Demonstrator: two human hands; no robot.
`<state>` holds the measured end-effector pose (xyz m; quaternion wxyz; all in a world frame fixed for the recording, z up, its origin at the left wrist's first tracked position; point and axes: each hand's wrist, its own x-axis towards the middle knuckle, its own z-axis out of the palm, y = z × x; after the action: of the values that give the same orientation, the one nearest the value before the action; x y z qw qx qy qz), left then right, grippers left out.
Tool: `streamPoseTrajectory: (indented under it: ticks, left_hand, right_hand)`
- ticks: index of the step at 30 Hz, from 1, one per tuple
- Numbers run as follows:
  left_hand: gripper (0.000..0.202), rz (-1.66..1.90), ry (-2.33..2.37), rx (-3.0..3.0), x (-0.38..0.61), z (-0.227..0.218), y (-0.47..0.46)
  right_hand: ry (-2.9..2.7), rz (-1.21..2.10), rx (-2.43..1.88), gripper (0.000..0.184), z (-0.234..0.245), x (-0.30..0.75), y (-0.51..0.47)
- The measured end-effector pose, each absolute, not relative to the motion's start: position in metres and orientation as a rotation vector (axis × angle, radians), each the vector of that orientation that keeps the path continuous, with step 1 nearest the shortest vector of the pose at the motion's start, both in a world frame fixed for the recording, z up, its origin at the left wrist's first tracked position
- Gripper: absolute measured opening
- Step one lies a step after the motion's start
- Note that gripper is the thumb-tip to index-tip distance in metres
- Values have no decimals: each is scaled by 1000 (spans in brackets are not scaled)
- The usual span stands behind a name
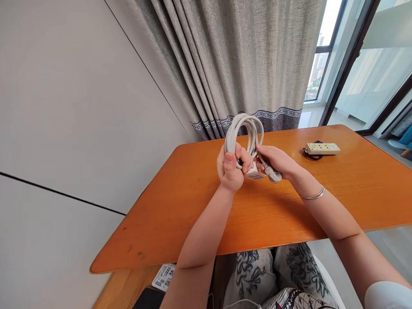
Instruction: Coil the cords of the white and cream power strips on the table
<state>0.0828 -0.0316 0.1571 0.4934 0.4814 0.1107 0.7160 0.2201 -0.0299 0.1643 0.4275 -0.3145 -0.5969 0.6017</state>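
A white power cord (244, 122) is wound into several loops above the wooden table (180, 206). My left hand (231, 169) is closed around the lower left part of the loops, thumb on the near side. My right hand (277, 161) pinches the right side of the cord between thumb and fingers. Below its fingers hangs the cord's white plug (273, 175), pointing down and toward me. Between the hands, a white block with a printed label (255, 172) shows behind the cord. My fingers hide much of it, so I cannot tell its full shape.
A cream power strip (322, 148) with a black cord lies at the table's far right. Behind the table hangs a grey curtain (254, 64); a white panel wall (64, 128) stands close on the left. A printed white card (164, 277) lies below the table's front edge.
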Motion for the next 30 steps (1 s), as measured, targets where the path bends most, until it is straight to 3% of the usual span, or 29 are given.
streamPoseTrajectory:
  ticks: [11,20,30]
  left_hand:
    - [56,1725,208,1323,87,157,-27]
    - [54,1747,342,1658,90,142,-24]
    - [45,1848,126,1768,87,142,-28]
  right_hand:
    - [-1297,1335,-771,50,159,207,-35]
    - [-878,1588,-676,49,164,192,-48]
    - [-1228,1423,-747,53,158,205,-39]
